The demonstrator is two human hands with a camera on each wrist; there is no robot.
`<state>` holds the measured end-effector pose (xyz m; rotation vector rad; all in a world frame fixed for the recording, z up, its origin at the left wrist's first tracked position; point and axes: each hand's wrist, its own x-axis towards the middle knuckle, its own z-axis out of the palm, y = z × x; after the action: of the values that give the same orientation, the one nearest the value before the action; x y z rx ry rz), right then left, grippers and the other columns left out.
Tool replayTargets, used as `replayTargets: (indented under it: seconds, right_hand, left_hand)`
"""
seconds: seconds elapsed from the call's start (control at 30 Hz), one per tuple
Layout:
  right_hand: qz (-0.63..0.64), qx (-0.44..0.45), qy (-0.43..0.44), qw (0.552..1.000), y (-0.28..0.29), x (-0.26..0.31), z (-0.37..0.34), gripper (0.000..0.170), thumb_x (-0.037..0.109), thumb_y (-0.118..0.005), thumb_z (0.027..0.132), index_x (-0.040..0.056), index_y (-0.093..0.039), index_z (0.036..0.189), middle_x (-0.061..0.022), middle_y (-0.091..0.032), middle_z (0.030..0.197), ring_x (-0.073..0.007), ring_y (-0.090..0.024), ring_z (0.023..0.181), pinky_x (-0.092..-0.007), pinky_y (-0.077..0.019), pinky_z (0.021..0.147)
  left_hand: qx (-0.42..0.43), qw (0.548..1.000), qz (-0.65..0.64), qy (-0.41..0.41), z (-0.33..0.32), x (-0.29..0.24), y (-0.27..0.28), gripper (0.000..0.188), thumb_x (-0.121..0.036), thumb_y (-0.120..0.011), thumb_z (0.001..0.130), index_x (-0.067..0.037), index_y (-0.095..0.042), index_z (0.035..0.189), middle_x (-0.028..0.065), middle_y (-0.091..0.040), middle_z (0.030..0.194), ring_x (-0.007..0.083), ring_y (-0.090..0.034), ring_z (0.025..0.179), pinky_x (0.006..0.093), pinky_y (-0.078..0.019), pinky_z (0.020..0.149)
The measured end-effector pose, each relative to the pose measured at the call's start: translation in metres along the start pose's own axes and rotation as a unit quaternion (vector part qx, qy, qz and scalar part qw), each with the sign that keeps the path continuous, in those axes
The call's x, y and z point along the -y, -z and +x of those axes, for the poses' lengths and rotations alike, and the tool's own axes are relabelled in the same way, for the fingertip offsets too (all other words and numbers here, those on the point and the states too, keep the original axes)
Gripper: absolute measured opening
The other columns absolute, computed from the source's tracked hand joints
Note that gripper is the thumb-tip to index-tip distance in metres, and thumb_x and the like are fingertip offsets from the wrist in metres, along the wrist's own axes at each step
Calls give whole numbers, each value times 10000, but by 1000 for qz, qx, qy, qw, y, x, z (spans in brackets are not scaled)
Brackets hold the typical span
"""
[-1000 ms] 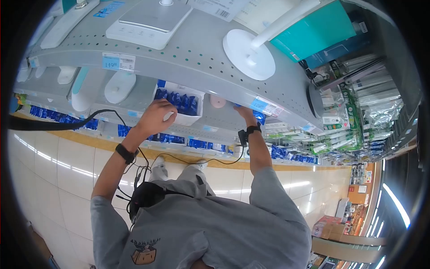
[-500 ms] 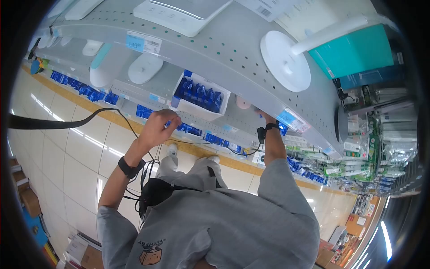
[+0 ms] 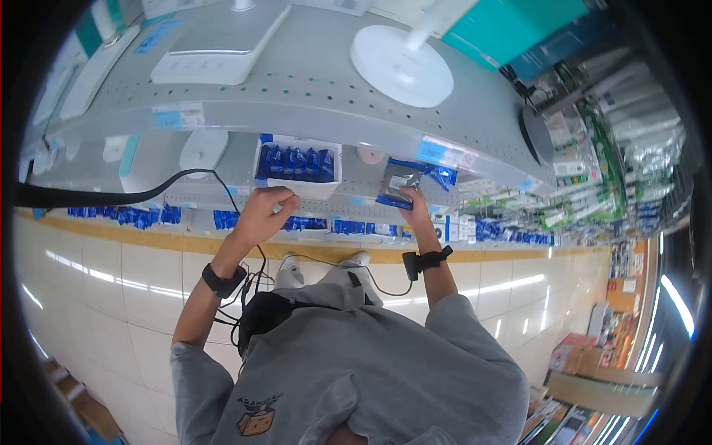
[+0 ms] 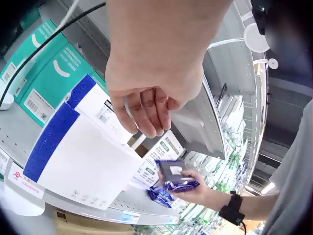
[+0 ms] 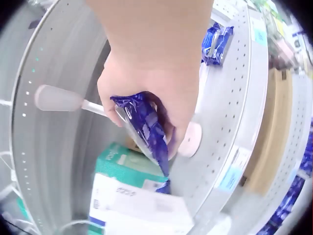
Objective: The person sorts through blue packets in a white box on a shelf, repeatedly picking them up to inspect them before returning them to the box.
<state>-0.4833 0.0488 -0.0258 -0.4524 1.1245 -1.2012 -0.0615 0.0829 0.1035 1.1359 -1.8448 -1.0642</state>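
My right hand (image 3: 417, 211) grips a flat blue-and-grey plastic packet (image 3: 399, 182) by its edge, over the lower shelf. Seen from the right wrist, thumb and fingers pinch both sides of the packet (image 5: 146, 125). An open white box (image 3: 302, 190) of several blue packets sits on that shelf, left of the right hand. Just in front of it is my left hand (image 3: 263, 215), its fingers loosely curled with nothing in them; the left wrist view has these fingers beside the white box (image 4: 88, 156). Another blue packet (image 5: 217, 44) lies on the shelf near the right hand.
An upper shelf (image 3: 297, 111) overhangs the box, bearing a white lamp base (image 3: 400, 67) and a kitchen-scale-like device (image 3: 215, 55). A round pink base (image 3: 370, 154) stands right of the box. A cable (image 3: 348, 268) runs between the wrists.
My right hand has come out from under the upper shelf and now holds a packet in full view. The left hand stays by the box front. The head view has shifted.
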Motion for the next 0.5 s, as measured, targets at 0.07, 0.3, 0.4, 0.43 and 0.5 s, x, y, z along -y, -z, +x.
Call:
replayTargets:
  seconds: [0.07,0.3,0.4,0.43,0.5]
  right_hand:
    - [-548,114,343,754,-23,-1,-51,540,-39,-686,713,77,-590,1231,-145,-579,1201,-294,-536,1176,-385,-415,1001]
    - [-36,140,34,989,-155,-10,-113,411,51,-698,842,21,-571,1231,-75,-643,1157,-179,-605,1053,-324,-468,924]
    - [-129,159,87,975,-181,-9,-130,420,41,-669,864,-4,-535,1259,-99,-637,1148,-173,-617,1050,-320,-492,918]
    - [-150,177,107,967,-182,-11,-129,422,37,-671,862,-7,-530,1258,-102,-633,1146,-165,-618,1030,-327,-537,876]
    - [-146,191,95,966,-188,-14,-129,422,38,-666,868,-14,-519,1260,-103,-633,1138,-166,-625,1007,-324,-562,835]
  left_hand:
    - [35,999,-9,-8,7,8,-10,110,-67,-587,893,11,-662,874,107,-698,824,205,-690,771,294,-517,709]
    - [112,985,-130,-5,25,-7,-39,304,-143,-620,930,-40,-492,1186,97,-664,1015,155,-641,884,289,-508,730]
    - [155,962,-217,58,19,-13,-34,398,-171,-668,910,-44,-454,1220,112,-661,1016,131,-622,893,277,-499,737]
    - [161,962,-213,60,18,-16,-27,420,-165,-698,886,-48,-462,1213,110,-665,1020,128,-623,895,275,-498,736]
    - [157,961,-215,69,13,-20,-18,473,-134,-763,826,-59,-477,1194,107,-677,1027,130,-632,899,268,-497,742]
